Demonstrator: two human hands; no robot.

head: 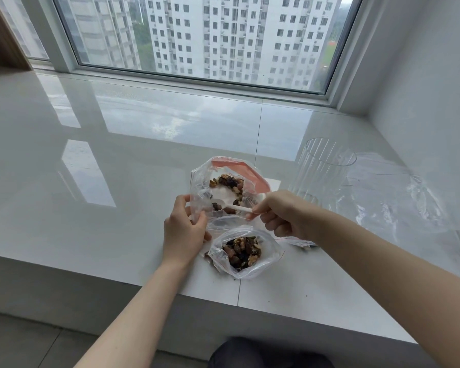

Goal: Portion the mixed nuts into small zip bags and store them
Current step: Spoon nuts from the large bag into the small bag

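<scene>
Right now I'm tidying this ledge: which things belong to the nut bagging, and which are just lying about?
In use:
large bag with nuts, left hand holding it
white spoon in right hand
small zip bag, part filled

Lying about:
clear ribbed container
empty plastic bags

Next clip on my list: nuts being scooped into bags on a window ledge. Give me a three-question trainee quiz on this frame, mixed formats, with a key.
1. True or false: the small bag nearest the person already holds nuts.
2. What does the right hand grip? A) the white spoon B) the clear cup C) a bag's zip strip
3. Fill in: the left hand holds the edge of the ____ bag, the one with the red strip.

Key
1. True; its mouth is open and nuts show inside.
2. A; the spoon's bowl is down in the large bag.
3. Large.
</scene>
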